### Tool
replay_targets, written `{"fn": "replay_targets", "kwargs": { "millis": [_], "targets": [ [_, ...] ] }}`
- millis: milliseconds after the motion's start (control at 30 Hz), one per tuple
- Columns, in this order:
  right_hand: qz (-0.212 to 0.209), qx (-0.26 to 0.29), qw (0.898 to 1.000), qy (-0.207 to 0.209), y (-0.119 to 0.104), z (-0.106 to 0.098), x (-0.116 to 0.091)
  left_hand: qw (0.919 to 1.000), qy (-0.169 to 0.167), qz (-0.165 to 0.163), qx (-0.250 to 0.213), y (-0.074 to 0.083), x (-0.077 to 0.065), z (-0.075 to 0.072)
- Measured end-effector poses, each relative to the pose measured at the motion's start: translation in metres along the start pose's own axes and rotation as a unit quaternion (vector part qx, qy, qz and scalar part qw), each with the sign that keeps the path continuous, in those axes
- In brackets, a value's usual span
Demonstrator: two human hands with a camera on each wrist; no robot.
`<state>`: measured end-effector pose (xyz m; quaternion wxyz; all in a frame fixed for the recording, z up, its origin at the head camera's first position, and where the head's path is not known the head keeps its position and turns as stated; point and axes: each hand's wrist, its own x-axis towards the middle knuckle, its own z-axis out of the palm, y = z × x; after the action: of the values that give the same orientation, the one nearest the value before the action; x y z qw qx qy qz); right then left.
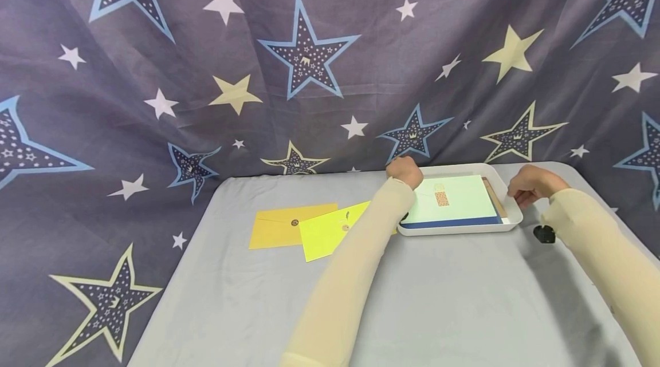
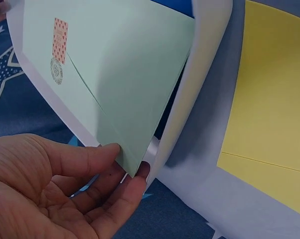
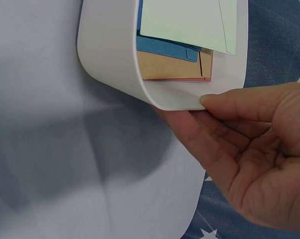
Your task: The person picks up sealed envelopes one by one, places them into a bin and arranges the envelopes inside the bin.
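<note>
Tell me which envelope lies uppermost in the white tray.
The pale green envelope with the red-patterned sticker: the blue one and brown one lie beneath it; the amber one and lemon one lie outside the tray.

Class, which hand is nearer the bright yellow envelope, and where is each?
Left. The left hand is just beyond the bright yellow envelope; the right hand is farther, at the right end of the white tray.

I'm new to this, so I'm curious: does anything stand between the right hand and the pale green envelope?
Yes: the end wall of the white tray, gripped by the right hand. Inside, blue paper and brown paper poke out that way from under the pale green envelope.
</note>
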<state>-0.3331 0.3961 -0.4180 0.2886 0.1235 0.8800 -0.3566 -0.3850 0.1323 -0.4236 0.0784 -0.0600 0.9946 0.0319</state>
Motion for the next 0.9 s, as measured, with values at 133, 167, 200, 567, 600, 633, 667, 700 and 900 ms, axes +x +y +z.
{"fn": "replay_targets", "kwargs": {
  "millis": [133,167,200,567,600,633,667,700,900],
  "targets": [
    [0.001,0.002,1.000,-0.002,0.0005,-0.0015,0.0029,1.0000,-0.003,0.003,0.002,-0.0010,0.0012,0.0006],
    [0.002,0.002,1.000,-0.003,0.0005,-0.0017,0.0034,1.0000,-0.004,0.005,0.002,-0.0013,0.0017,0.0009],
    [0.002,0.003,1.000,-0.003,0.0006,-0.0019,0.0039,1.0000,-0.006,0.007,0.003,-0.0013,0.0021,0.0014],
    [-0.004,0.006,1.000,-0.005,0.0001,-0.0004,0.0004,0.9993,-0.021,0.030,-0.004,-0.0036,0.0059,0.0072],
    [-0.004,0.005,1.000,-0.004,-0.0001,-0.0001,0.0000,0.9993,-0.020,0.030,-0.005,-0.0036,0.0060,0.0073],
    [-0.004,0.004,1.000,-0.004,-0.0003,0.0000,-0.0004,0.9994,-0.019,0.030,-0.006,-0.0035,0.0059,0.0073],
    [-0.004,0.002,1.000,-0.003,-0.0007,0.0003,-0.0010,0.9994,-0.017,0.029,-0.007,-0.0033,0.0057,0.0072],
    [-0.005,0.001,1.000,-0.003,-0.0010,0.0005,-0.0015,0.9994,-0.017,0.028,-0.008,-0.0031,0.0054,0.0071],
    [0.001,0.000,1.000,0.000,-0.0013,0.0008,0.0002,0.9996,-0.023,0.012,-0.014,-0.0014,0.0008,0.0051]
  ]
}}
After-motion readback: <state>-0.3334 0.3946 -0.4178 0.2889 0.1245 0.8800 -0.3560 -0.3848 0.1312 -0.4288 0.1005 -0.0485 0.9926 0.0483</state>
